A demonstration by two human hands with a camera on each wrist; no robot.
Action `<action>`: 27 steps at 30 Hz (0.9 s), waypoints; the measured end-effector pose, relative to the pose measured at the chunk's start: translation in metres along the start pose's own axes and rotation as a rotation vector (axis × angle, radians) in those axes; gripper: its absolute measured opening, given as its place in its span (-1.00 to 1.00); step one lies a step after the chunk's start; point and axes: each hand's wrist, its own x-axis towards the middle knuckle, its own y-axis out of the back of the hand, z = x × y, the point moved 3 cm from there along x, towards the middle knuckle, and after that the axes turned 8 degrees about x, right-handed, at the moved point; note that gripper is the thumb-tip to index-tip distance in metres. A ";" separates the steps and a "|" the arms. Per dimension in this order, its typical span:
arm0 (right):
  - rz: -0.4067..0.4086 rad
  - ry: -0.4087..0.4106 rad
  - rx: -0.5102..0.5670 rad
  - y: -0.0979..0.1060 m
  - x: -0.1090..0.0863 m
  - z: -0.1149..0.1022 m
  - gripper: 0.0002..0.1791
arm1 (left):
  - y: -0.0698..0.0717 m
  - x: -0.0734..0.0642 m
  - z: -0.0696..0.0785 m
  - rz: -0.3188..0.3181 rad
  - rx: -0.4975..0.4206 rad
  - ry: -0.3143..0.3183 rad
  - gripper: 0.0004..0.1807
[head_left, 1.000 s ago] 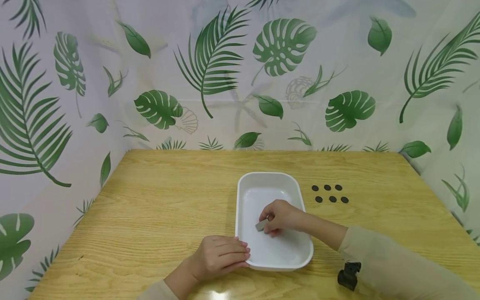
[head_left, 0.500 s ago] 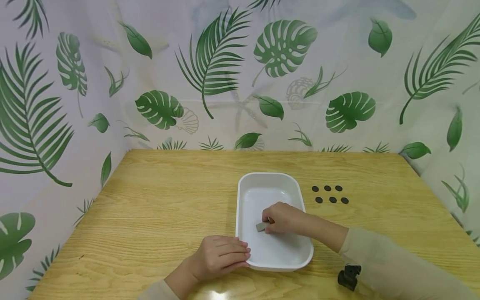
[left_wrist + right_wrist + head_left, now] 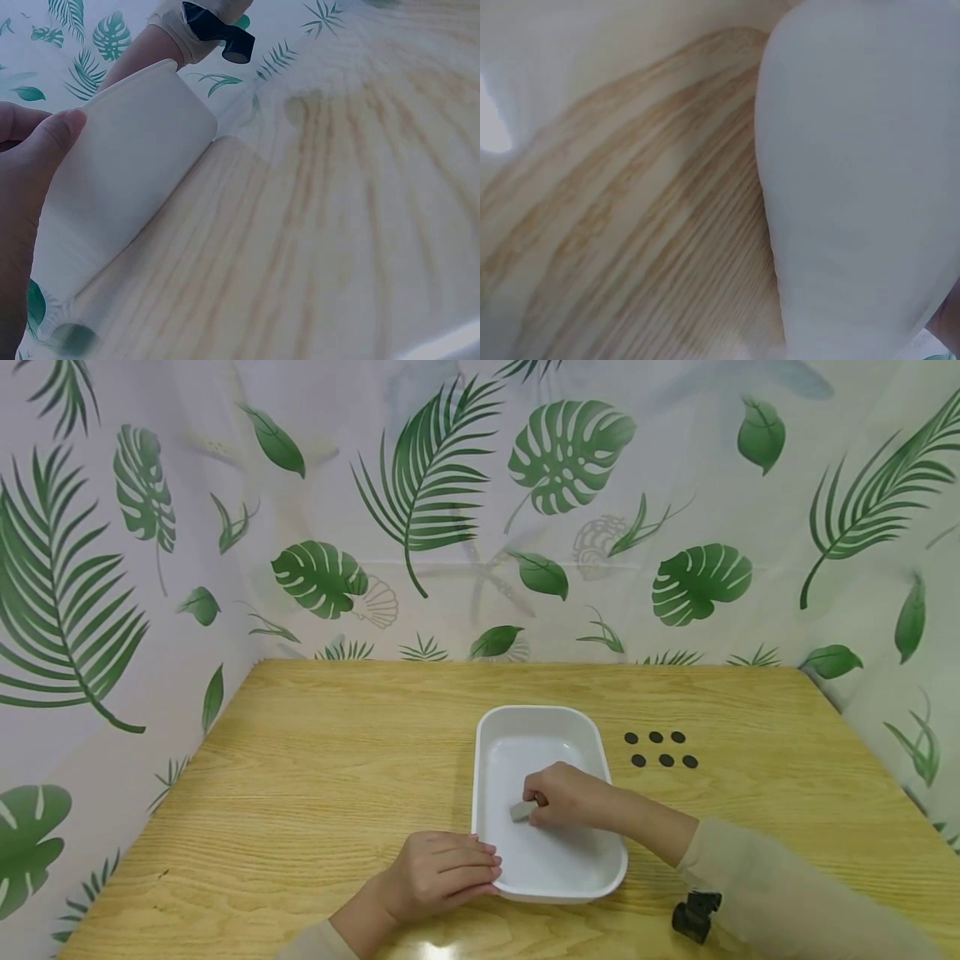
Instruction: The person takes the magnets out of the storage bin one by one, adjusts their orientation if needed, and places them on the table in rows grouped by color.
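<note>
In the head view, a white rectangular basin stands on the wooden table. My right hand reaches inside, its thumb and fingers pinching a small grey block close over the basin floor. Part of the block is hidden by the fingers. At the near left corner, my left hand holds the basin's rim. The left wrist view shows that hand's thumb at the rim, on the outer wall. The right wrist view takes in mostly the basin's outer wall; the right hand's fingers are out of sight there.
Several small black discs lie in two rows on the table to the right of the basin. A black wrist camera sits by the right sleeve. Leaf-print cloth hangs behind and beside the wooden table.
The right hand's fingers have drawn in around the grey block, and the hand has shifted slightly. The block stays in nearly the same spot. The left hand and basin have not visibly moved.
</note>
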 end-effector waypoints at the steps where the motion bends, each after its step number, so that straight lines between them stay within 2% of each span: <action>1: 0.010 0.015 0.011 0.001 -0.001 0.000 -0.88 | 0.000 0.000 0.000 0.000 0.000 0.000 -0.85; 10: 0.082 0.056 0.203 0.010 -0.004 0.002 -0.88 | -0.001 -0.001 0.000 0.002 0.008 -0.018 -0.85; 19: 0.120 0.115 0.301 0.018 -0.010 0.004 -0.85 | -0.001 -0.001 0.000 0.014 0.003 -0.020 -0.84; 27: 0.151 0.120 0.412 0.028 -0.018 0.005 -0.80 | 0.000 0.000 0.000 0.007 0.009 -0.019 -0.84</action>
